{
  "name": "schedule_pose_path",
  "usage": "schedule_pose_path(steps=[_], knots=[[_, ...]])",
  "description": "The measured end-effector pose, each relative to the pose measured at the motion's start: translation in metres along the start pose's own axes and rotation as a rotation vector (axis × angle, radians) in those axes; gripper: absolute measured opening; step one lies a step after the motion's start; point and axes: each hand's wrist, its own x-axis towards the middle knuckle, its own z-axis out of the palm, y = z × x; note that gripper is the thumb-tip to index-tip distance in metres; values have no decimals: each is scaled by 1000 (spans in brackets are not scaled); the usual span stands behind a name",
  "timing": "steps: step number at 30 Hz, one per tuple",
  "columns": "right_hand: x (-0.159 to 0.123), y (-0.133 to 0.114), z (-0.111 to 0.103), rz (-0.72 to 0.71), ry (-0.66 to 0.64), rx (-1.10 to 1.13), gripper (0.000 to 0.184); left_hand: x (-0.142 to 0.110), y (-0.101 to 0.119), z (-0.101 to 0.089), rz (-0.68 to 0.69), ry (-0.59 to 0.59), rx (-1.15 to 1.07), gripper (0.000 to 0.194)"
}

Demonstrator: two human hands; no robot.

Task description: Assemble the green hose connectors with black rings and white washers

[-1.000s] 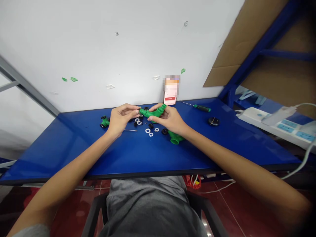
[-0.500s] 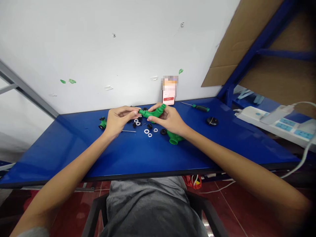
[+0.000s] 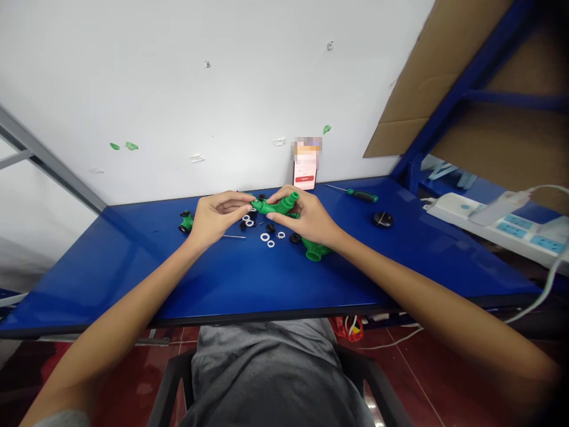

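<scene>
Both my hands meet over the middle of the blue table (image 3: 249,279). My right hand (image 3: 306,216) is closed around a green plastic fitting (image 3: 278,206), held a little above the tabletop. My left hand (image 3: 213,216) pinches the fitting's left end with thumb and fingertips. Under the hands lie several white rings (image 3: 265,237) and small black parts (image 3: 294,238). A second green fitting (image 3: 315,249) lies just below my right wrist. A third green piece with black ends (image 3: 185,222) rests to the left of my left hand.
A phone (image 3: 305,172) leans on the white wall at the table's back. A green-handled screwdriver (image 3: 358,194) and a round black disc (image 3: 383,219) lie at the right. A thin metal pin (image 3: 233,236) lies near my left hand. A white power strip (image 3: 493,225) sits at the far right.
The right end of the green fitting has tilted slightly upward in my right hand. Both hands stay in nearly the same place.
</scene>
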Motion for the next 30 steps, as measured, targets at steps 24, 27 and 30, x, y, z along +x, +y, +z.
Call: schedule_pose_path(steps=[24,27,30], knots=[[1,2,-5,-147,-41,-112,18,4,-6,-5,-43,-36,65,32],[0,3,-5,-140,-55,-131,19,4,-7,-7,-41,-57,62,32],[0,5,-6,-181,-64,-161,19,5,-6,-8,-33,-86,43,31]])
